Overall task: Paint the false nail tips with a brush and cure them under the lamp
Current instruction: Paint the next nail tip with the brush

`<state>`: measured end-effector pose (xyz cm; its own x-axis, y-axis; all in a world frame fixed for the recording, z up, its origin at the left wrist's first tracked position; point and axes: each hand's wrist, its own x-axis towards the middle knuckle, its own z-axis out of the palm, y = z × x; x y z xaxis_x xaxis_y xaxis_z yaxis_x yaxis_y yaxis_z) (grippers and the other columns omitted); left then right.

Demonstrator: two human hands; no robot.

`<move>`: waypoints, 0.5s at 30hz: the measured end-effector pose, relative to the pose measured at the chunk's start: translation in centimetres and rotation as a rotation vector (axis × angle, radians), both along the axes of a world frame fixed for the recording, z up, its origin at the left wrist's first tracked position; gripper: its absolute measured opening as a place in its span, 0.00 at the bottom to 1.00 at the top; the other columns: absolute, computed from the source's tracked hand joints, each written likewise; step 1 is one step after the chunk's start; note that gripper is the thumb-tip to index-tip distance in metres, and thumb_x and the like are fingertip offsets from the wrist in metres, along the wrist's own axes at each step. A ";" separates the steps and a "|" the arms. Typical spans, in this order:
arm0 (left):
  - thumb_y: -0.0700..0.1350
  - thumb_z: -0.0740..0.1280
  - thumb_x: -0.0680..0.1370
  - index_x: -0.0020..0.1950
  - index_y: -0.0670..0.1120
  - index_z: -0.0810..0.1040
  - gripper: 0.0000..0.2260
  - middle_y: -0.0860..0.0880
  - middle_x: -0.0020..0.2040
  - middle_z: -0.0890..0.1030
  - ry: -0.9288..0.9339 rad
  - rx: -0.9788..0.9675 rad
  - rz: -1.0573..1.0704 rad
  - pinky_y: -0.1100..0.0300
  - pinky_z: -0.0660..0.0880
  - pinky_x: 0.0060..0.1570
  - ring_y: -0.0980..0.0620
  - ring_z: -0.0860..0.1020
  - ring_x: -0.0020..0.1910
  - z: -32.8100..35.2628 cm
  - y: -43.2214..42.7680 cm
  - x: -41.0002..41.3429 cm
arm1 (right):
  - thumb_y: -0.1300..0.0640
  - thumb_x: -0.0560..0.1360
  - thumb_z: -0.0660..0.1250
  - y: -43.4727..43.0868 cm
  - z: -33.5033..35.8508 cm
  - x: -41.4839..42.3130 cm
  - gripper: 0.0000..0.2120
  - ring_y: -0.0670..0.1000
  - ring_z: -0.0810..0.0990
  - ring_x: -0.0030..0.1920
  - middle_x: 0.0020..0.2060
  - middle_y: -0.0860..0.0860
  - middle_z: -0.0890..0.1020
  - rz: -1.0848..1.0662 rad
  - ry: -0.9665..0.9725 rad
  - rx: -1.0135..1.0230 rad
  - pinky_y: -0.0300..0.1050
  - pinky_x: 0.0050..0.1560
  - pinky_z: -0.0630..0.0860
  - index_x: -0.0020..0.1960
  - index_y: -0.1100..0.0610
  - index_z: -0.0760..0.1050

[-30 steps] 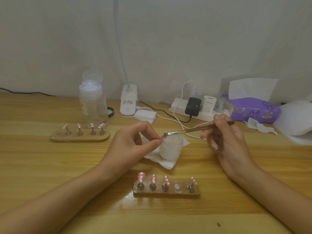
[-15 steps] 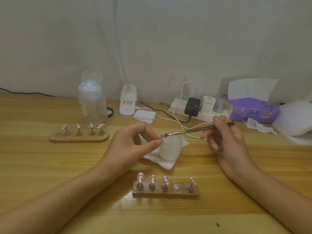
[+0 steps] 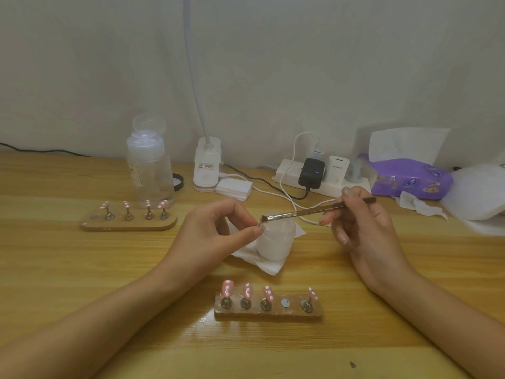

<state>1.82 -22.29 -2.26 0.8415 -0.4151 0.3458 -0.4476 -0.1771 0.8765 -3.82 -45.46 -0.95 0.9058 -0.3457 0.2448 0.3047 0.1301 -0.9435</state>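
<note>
My left hand [image 3: 216, 233] pinches a small nail tip on its stand [image 3: 258, 228] between thumb and forefinger, mostly hidden by the fingertips. My right hand [image 3: 363, 228] holds a thin brush [image 3: 308, 212], whose bristles touch that tip just above a frosted white jar [image 3: 276, 242]. In front of me a wooden holder [image 3: 267, 310] carries several pink white-dotted nail tips [image 3: 247, 291] and has one bare slot [image 3: 285, 303]. A second wooden holder [image 3: 128, 224] with several pink tips stands at the left.
The jar stands on a white tissue [image 3: 257, 258]. At the back are a clear bottle [image 3: 149, 170], a white clip lamp base [image 3: 207, 170] with its neck going up, a power strip [image 3: 314, 176] with chargers and cables, and a purple tissue pack [image 3: 410, 181].
The brush tip has shifted slightly at the nail tip held in my left hand. Both hands otherwise stay in place.
</note>
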 end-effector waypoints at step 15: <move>0.50 0.75 0.71 0.40 0.51 0.82 0.04 0.56 0.40 0.83 0.002 0.002 0.010 0.67 0.71 0.30 0.58 0.71 0.29 0.1 0.0 -0.1 | 0.51 0.78 0.63 -0.1 -0.2 0.0 0.11 0.46 0.70 0.21 0.30 0.56 0.83 -0.042 0.030 -0.016 0.34 0.20 0.62 0.39 0.55 0.72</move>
